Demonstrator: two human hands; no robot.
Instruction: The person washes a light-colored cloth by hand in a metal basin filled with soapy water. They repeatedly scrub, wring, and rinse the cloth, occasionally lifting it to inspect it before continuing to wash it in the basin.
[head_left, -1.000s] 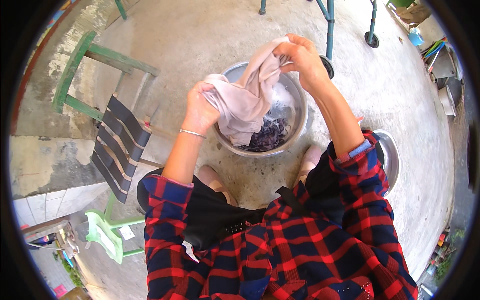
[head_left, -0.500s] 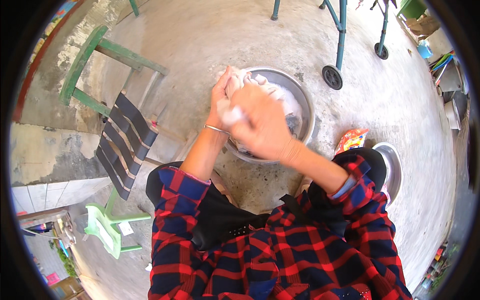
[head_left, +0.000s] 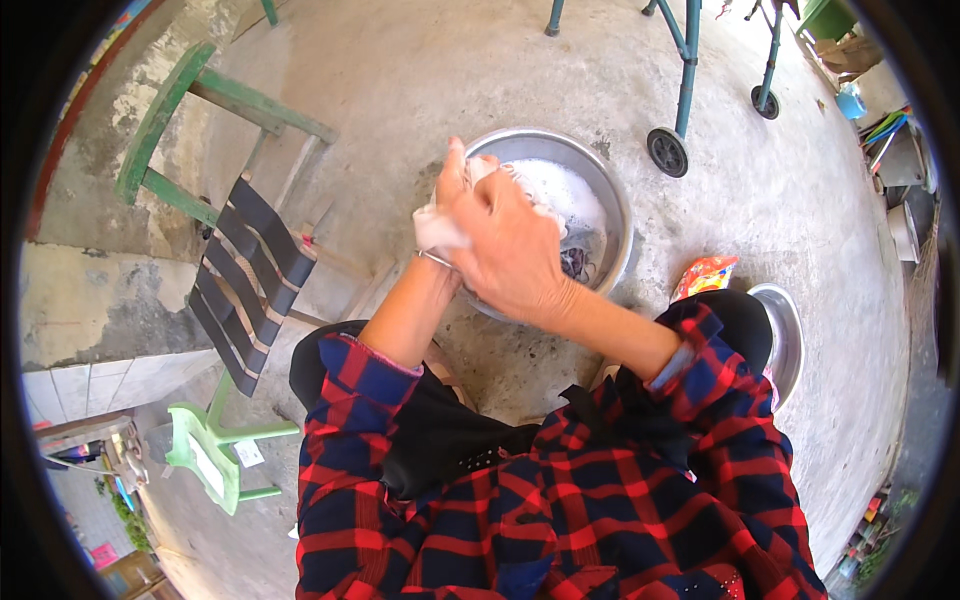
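A round metal basin [head_left: 618, 200] stands on the floor between my feet. White suds [head_left: 560, 188] lie on its water, and a dark cloth [head_left: 575, 264] shows near its right side. Over the basin's left part, both hands are closed on a wet white cloth [head_left: 436, 230]. My left hand [head_left: 452, 178] is mostly hidden behind the right one; its wrist wears a thin bracelet. My right hand [head_left: 512, 240] presses across it with bent fingers, and a bunch of the cloth sticks out by the left wrist.
A strapped chair frame [head_left: 240, 290] and a light green plastic chair [head_left: 205, 450] are at left. A wheeled blue-green metal frame [head_left: 688, 80] stands at the far right. An orange packet [head_left: 705, 277] and a second metal basin [head_left: 785, 330] sit beside my right knee.
My right hand has shifted slightly down over the cloth. The bunch of cloth now lies farther left, by my left wrist, and more suds and the dark cloth show in the basin.
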